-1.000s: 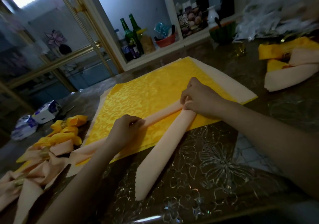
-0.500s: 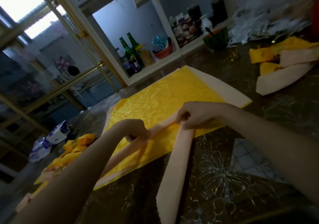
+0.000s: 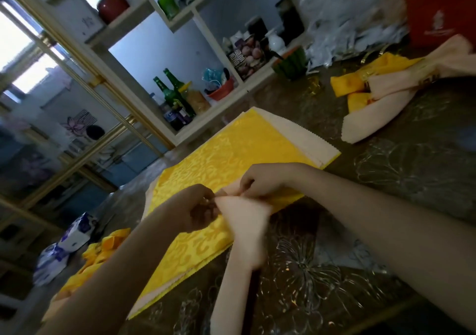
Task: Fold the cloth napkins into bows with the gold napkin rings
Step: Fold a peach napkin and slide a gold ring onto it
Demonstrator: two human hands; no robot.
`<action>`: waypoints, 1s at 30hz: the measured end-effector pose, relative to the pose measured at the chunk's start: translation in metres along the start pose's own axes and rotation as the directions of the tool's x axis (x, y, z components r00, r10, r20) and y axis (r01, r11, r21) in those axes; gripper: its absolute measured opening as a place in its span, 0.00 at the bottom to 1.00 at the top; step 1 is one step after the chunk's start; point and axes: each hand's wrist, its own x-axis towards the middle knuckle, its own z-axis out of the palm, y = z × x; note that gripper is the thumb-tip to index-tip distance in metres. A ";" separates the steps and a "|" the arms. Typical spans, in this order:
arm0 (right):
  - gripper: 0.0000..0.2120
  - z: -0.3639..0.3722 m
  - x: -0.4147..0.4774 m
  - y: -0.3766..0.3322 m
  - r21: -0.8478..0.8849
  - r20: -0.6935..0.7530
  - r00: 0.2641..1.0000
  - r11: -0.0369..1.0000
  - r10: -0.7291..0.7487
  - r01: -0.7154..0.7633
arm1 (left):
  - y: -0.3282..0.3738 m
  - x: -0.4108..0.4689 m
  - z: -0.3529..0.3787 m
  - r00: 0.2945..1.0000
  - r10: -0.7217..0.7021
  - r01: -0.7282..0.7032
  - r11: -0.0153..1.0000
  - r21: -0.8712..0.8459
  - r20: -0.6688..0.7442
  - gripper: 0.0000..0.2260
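A folded peach napkin [image 3: 244, 234] hangs from both my hands above a flat stack of yellow napkins [image 3: 219, 164]. My left hand [image 3: 198, 208] pinches its folded top from the left. My right hand [image 3: 260, 182] pinches the same top from the right. The two strips of the peach napkin are gathered together and trail down toward me, blurred. A finished yellow and peach bow [image 3: 381, 87] with a gold napkin ring [image 3: 365, 76] lies at the far right. More finished bows [image 3: 103, 252] lie at the left, partly behind my left arm.
The table [image 3: 386, 180] has a dark cover with a clear flower-patterned sheet. Tissue packs [image 3: 64, 247] sit at the left edge. A shelf with green bottles [image 3: 172, 95] and jars stands behind. Crumpled plastic [image 3: 347, 25] and a red box [image 3: 438, 7] are at the back right.
My hands have come together, bringing the two ends of the peach napkin side by side and lifting it off the yellow stack. The view has tilted upward.
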 end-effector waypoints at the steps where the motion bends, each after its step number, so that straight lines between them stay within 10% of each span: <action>1: 0.13 -0.001 -0.001 0.000 0.041 0.000 1.000 0.999 0.019 -0.019 | -0.004 0.000 0.008 1.000 -0.001 0.003 0.996 -0.092 0.020 0.07; 5: 0.26 -0.007 -0.008 -0.003 0.278 0.076 0.991 0.952 0.108 -0.125 | -0.020 -0.011 0.039 0.995 0.095 -0.097 0.992 -0.075 -0.039 0.14; 8: 0.20 -0.012 -0.013 0.001 0.284 0.085 0.993 0.954 0.079 -0.100 | -0.032 -0.008 0.044 0.946 0.272 -0.216 0.935 0.282 -0.178 0.29; 12: 0.11 -0.015 -0.016 0.002 0.206 0.140 0.990 0.977 0.021 -0.050 | -0.034 -0.009 0.035 0.735 0.676 -0.371 0.466 0.803 -0.052 0.22; 15: 0.14 -0.017 -0.017 0.002 0.197 0.140 0.990 0.979 0.018 -0.046 | -0.029 -0.005 0.034 0.850 0.497 -0.485 0.610 0.627 0.174 0.19; 21: 0.08 -0.022 -0.010 0.009 0.088 -0.019 0.998 0.994 0.067 -0.065 | -0.009 -0.006 0.016 0.844 0.332 -0.525 0.668 0.528 0.421 0.24; 27: 0.13 -0.042 -0.006 0.030 -0.119 -0.281 0.947 0.974 0.153 -0.192 | -0.007 0.004 0.020 0.875 0.307 -0.484 0.519 0.705 0.375 0.28; 30: 0.13 -0.060 -0.005 0.041 -0.115 -0.386 0.906 0.965 0.176 -0.236 | -0.013 0.008 0.024 0.840 0.390 -0.535 0.484 0.693 0.376 0.14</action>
